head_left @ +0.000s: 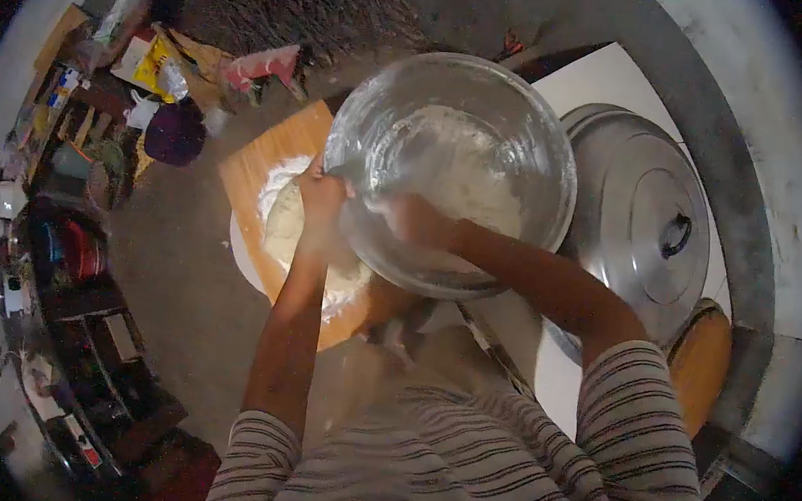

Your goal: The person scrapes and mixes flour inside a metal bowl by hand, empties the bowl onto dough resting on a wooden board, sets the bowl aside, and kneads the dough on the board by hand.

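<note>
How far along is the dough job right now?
Done: a dough lump lies on the floured wooden board. In hand: the left hand grips the rim of the tilted metal bowl, and the right hand is inside it, against the floury residue. Left: that residue clings to the bowl wall, and the dough looks rough and unshaped. The big lid sits beside, untouched.

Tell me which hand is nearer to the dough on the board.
Left. The left hand grips the bowl rim right above the dough. The right hand is inside the bowl, farther from it.
</note>
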